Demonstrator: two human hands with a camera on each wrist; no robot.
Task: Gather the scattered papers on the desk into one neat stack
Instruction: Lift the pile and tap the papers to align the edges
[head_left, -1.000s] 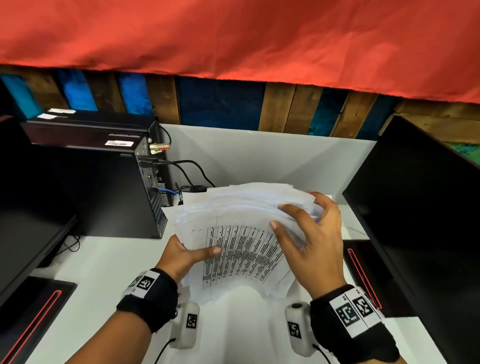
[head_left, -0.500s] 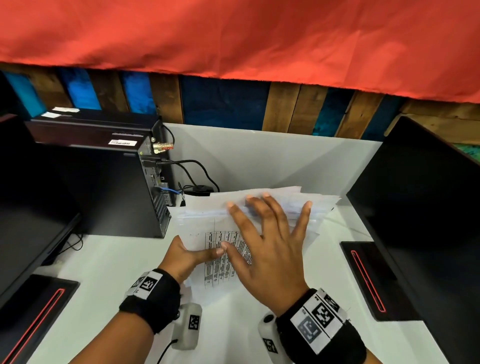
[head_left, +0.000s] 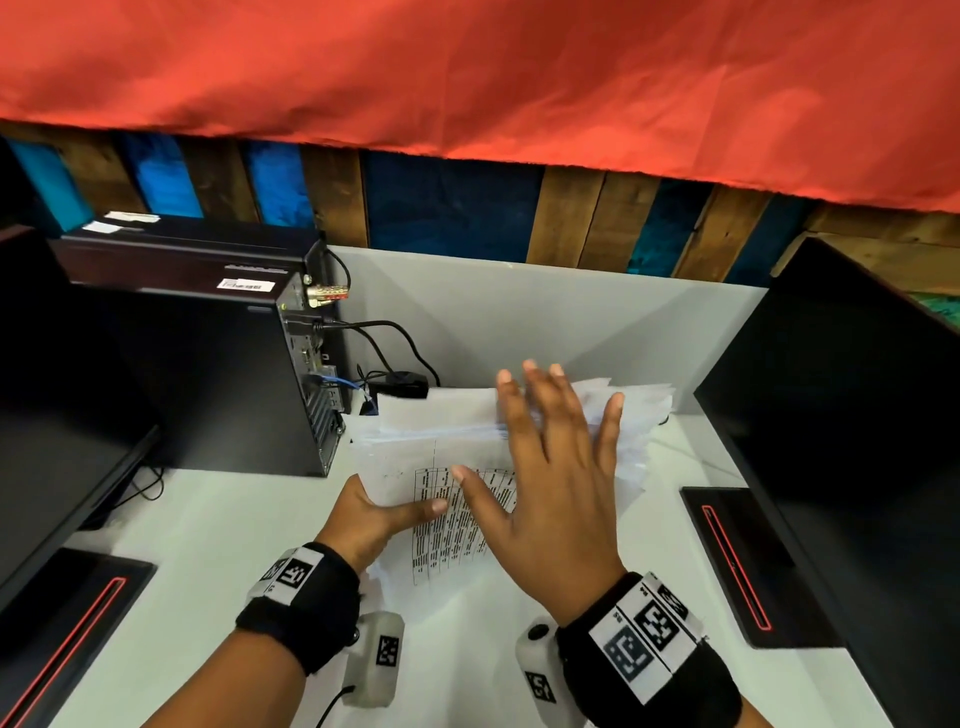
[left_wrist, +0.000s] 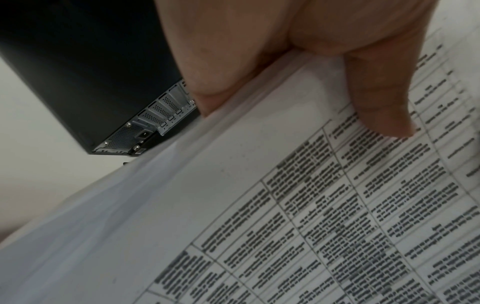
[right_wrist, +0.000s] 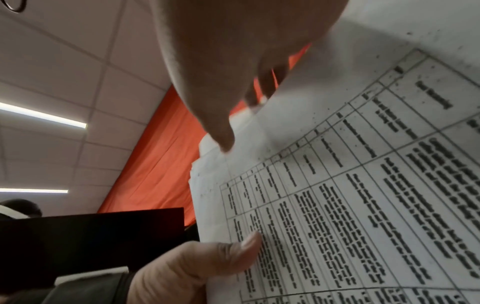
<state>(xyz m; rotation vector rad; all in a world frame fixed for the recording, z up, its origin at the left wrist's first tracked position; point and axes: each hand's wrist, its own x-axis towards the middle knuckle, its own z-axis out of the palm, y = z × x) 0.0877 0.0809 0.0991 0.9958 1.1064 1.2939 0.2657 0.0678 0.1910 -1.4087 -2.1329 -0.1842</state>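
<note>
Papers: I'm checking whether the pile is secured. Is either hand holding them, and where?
The left hand pinches the white printed paper pile at its left edge, thumb on top. The right hand is spread open and grips nothing.

We observe the paper stack (head_left: 441, 441), white sheets unevenly fanned, topped by a printed table, raised above the white desk (head_left: 208, 571).
</note>
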